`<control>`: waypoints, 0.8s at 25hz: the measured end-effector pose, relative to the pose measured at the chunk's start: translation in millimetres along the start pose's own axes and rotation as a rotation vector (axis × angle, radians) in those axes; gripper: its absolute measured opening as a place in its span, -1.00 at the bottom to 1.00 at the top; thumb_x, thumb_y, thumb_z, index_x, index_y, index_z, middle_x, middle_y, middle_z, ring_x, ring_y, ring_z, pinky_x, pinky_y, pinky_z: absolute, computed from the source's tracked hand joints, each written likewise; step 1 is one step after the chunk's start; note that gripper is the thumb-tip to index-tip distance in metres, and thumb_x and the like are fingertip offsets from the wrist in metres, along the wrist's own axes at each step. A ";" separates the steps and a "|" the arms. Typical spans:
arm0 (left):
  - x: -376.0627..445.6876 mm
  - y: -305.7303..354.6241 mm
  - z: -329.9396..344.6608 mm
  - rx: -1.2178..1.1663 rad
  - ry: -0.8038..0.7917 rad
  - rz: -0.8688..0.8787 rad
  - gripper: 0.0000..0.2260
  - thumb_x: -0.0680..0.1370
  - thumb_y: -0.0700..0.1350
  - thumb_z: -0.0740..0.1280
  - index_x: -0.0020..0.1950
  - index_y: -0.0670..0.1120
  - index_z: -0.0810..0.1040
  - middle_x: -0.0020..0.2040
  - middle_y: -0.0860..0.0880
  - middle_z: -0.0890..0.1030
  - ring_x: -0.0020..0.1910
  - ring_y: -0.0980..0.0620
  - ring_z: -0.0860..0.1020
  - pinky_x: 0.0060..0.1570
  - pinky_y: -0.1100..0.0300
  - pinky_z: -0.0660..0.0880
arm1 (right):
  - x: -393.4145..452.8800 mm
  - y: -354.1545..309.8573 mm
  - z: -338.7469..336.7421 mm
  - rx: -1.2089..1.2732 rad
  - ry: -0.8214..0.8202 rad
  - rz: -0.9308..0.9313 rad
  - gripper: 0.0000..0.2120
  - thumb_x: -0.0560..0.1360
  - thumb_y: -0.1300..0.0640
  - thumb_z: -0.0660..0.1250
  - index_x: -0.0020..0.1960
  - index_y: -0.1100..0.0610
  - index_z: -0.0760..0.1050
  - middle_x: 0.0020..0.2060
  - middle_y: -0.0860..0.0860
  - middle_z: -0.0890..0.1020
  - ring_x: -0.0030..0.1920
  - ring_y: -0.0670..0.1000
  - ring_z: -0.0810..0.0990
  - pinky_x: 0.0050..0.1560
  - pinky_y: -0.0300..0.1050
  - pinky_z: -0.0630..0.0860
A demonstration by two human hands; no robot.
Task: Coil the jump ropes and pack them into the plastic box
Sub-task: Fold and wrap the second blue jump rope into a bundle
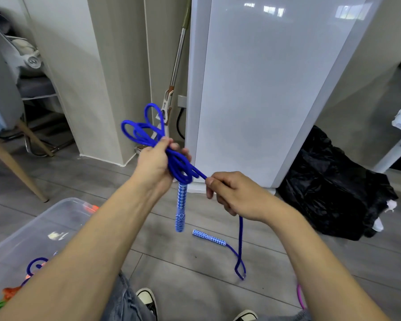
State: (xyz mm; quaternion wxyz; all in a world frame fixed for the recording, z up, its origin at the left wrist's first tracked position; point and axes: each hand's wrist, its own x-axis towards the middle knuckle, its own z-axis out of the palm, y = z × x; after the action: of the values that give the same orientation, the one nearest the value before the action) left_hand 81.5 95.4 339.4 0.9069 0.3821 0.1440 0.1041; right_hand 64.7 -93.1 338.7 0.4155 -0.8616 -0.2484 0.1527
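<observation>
— What is seen along the back?
— A tall white glossy panel (259,89) is stood upright, with a mop (175,72) leaned in the corner just beside it and a beige wall column (79,77) further left.
— And lower down?
— A crumpled black plastic bag (329,186) is laid on the grey floor (195,269) at the panel's foot; a chair with pale wooden legs (16,167) is placed at the left edge.
</observation>
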 end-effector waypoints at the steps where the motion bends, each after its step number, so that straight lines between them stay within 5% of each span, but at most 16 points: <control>1: 8.3 8.7 -7.9 -0.066 0.051 0.002 -0.79 0.68 -0.15 0.16 -0.15 -0.12 0.40 -0.42 0.00 0.43 -0.50 0.03 0.46 -0.33 0.13 0.57 | -3.3 1.1 -5.5 0.025 -0.049 0.034 -0.63 0.68 -0.03 0.15 -0.18 0.14 0.52 -0.48 -0.03 0.39 -0.46 0.03 0.37 -0.33 -0.11 0.36; 4: 26.3 28.0 -26.8 -0.097 0.192 0.075 -0.78 0.67 -0.16 0.18 -0.19 -0.10 0.38 -0.46 0.03 0.39 -0.51 0.03 0.33 -0.47 0.25 0.46 | -11.3 8.0 -26.3 -0.009 -0.104 0.126 -0.63 0.66 -0.04 0.22 -0.17 0.17 0.56 -0.45 0.02 0.39 -0.45 0.02 0.39 -0.35 -0.17 0.40; 7: 27.9 31.7 -29.8 0.051 0.218 0.130 -0.80 0.65 -0.15 0.21 -0.18 -0.11 0.40 -0.47 0.03 0.43 -0.48 0.00 0.36 -0.46 0.21 0.49 | -13.5 18.8 -45.1 -0.273 0.102 0.117 -0.74 0.64 -0.03 0.24 -0.15 0.02 0.59 -0.46 -0.09 0.44 -0.49 -0.15 0.37 -0.34 -0.20 0.34; 10: 12.7 19.2 -19.9 0.451 0.039 0.178 -0.83 0.66 -0.10 0.22 -0.09 -0.13 0.47 -0.42 0.04 0.53 -0.45 -0.01 0.43 -0.37 0.12 0.53 | -14.3 17.6 -46.5 -0.312 0.284 -0.003 -0.79 0.66 -0.01 0.20 -0.09 -0.04 0.53 -0.44 -0.17 0.46 -0.41 -0.15 0.38 -0.36 -0.29 0.28; 13: -13.2 0.7 -7.0 0.913 -0.256 0.240 -0.85 0.68 -0.04 0.18 0.07 -0.06 0.50 -0.17 0.06 0.70 -0.23 0.02 0.65 -0.12 -0.01 0.57 | -10.3 5.6 -29.6 -0.286 0.250 -0.120 -0.82 0.66 -0.01 0.19 -0.07 -0.03 0.49 -0.38 -0.23 0.50 -0.34 -0.13 0.41 -0.31 -0.29 0.33; 17: -26.7 -17.2 -2.0 1.042 -0.446 0.190 -0.77 0.61 0.07 0.22 0.10 -0.06 0.51 -0.13 -0.05 0.71 -0.06 -0.06 0.68 0.08 -0.16 0.59 | -3.1 2.5 -11.2 -0.231 0.238 -0.184 -0.83 0.67 -0.03 0.18 -0.04 -0.04 0.49 -0.16 -0.13 0.67 -0.09 -0.10 0.62 -0.02 -0.06 0.56; 20: -29.8 -19.8 1.1 0.995 -0.510 0.167 -0.76 0.67 -0.02 0.18 0.10 -0.17 0.52 -0.18 -0.08 0.69 -0.09 -0.09 0.68 0.15 -0.15 0.56 | -1.9 4.6 -10.4 -0.222 0.270 -0.175 -0.79 0.67 -0.01 0.18 -0.09 -0.05 0.50 -0.25 -0.25 0.63 -0.17 -0.17 0.59 -0.09 -0.15 0.52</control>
State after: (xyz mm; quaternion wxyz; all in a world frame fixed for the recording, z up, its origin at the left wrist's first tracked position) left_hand 55.5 72.1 331.2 0.6123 0.7867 -0.0785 -0.0003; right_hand 69.4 -103.2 341.4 0.3590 -0.8899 -0.2799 -0.0292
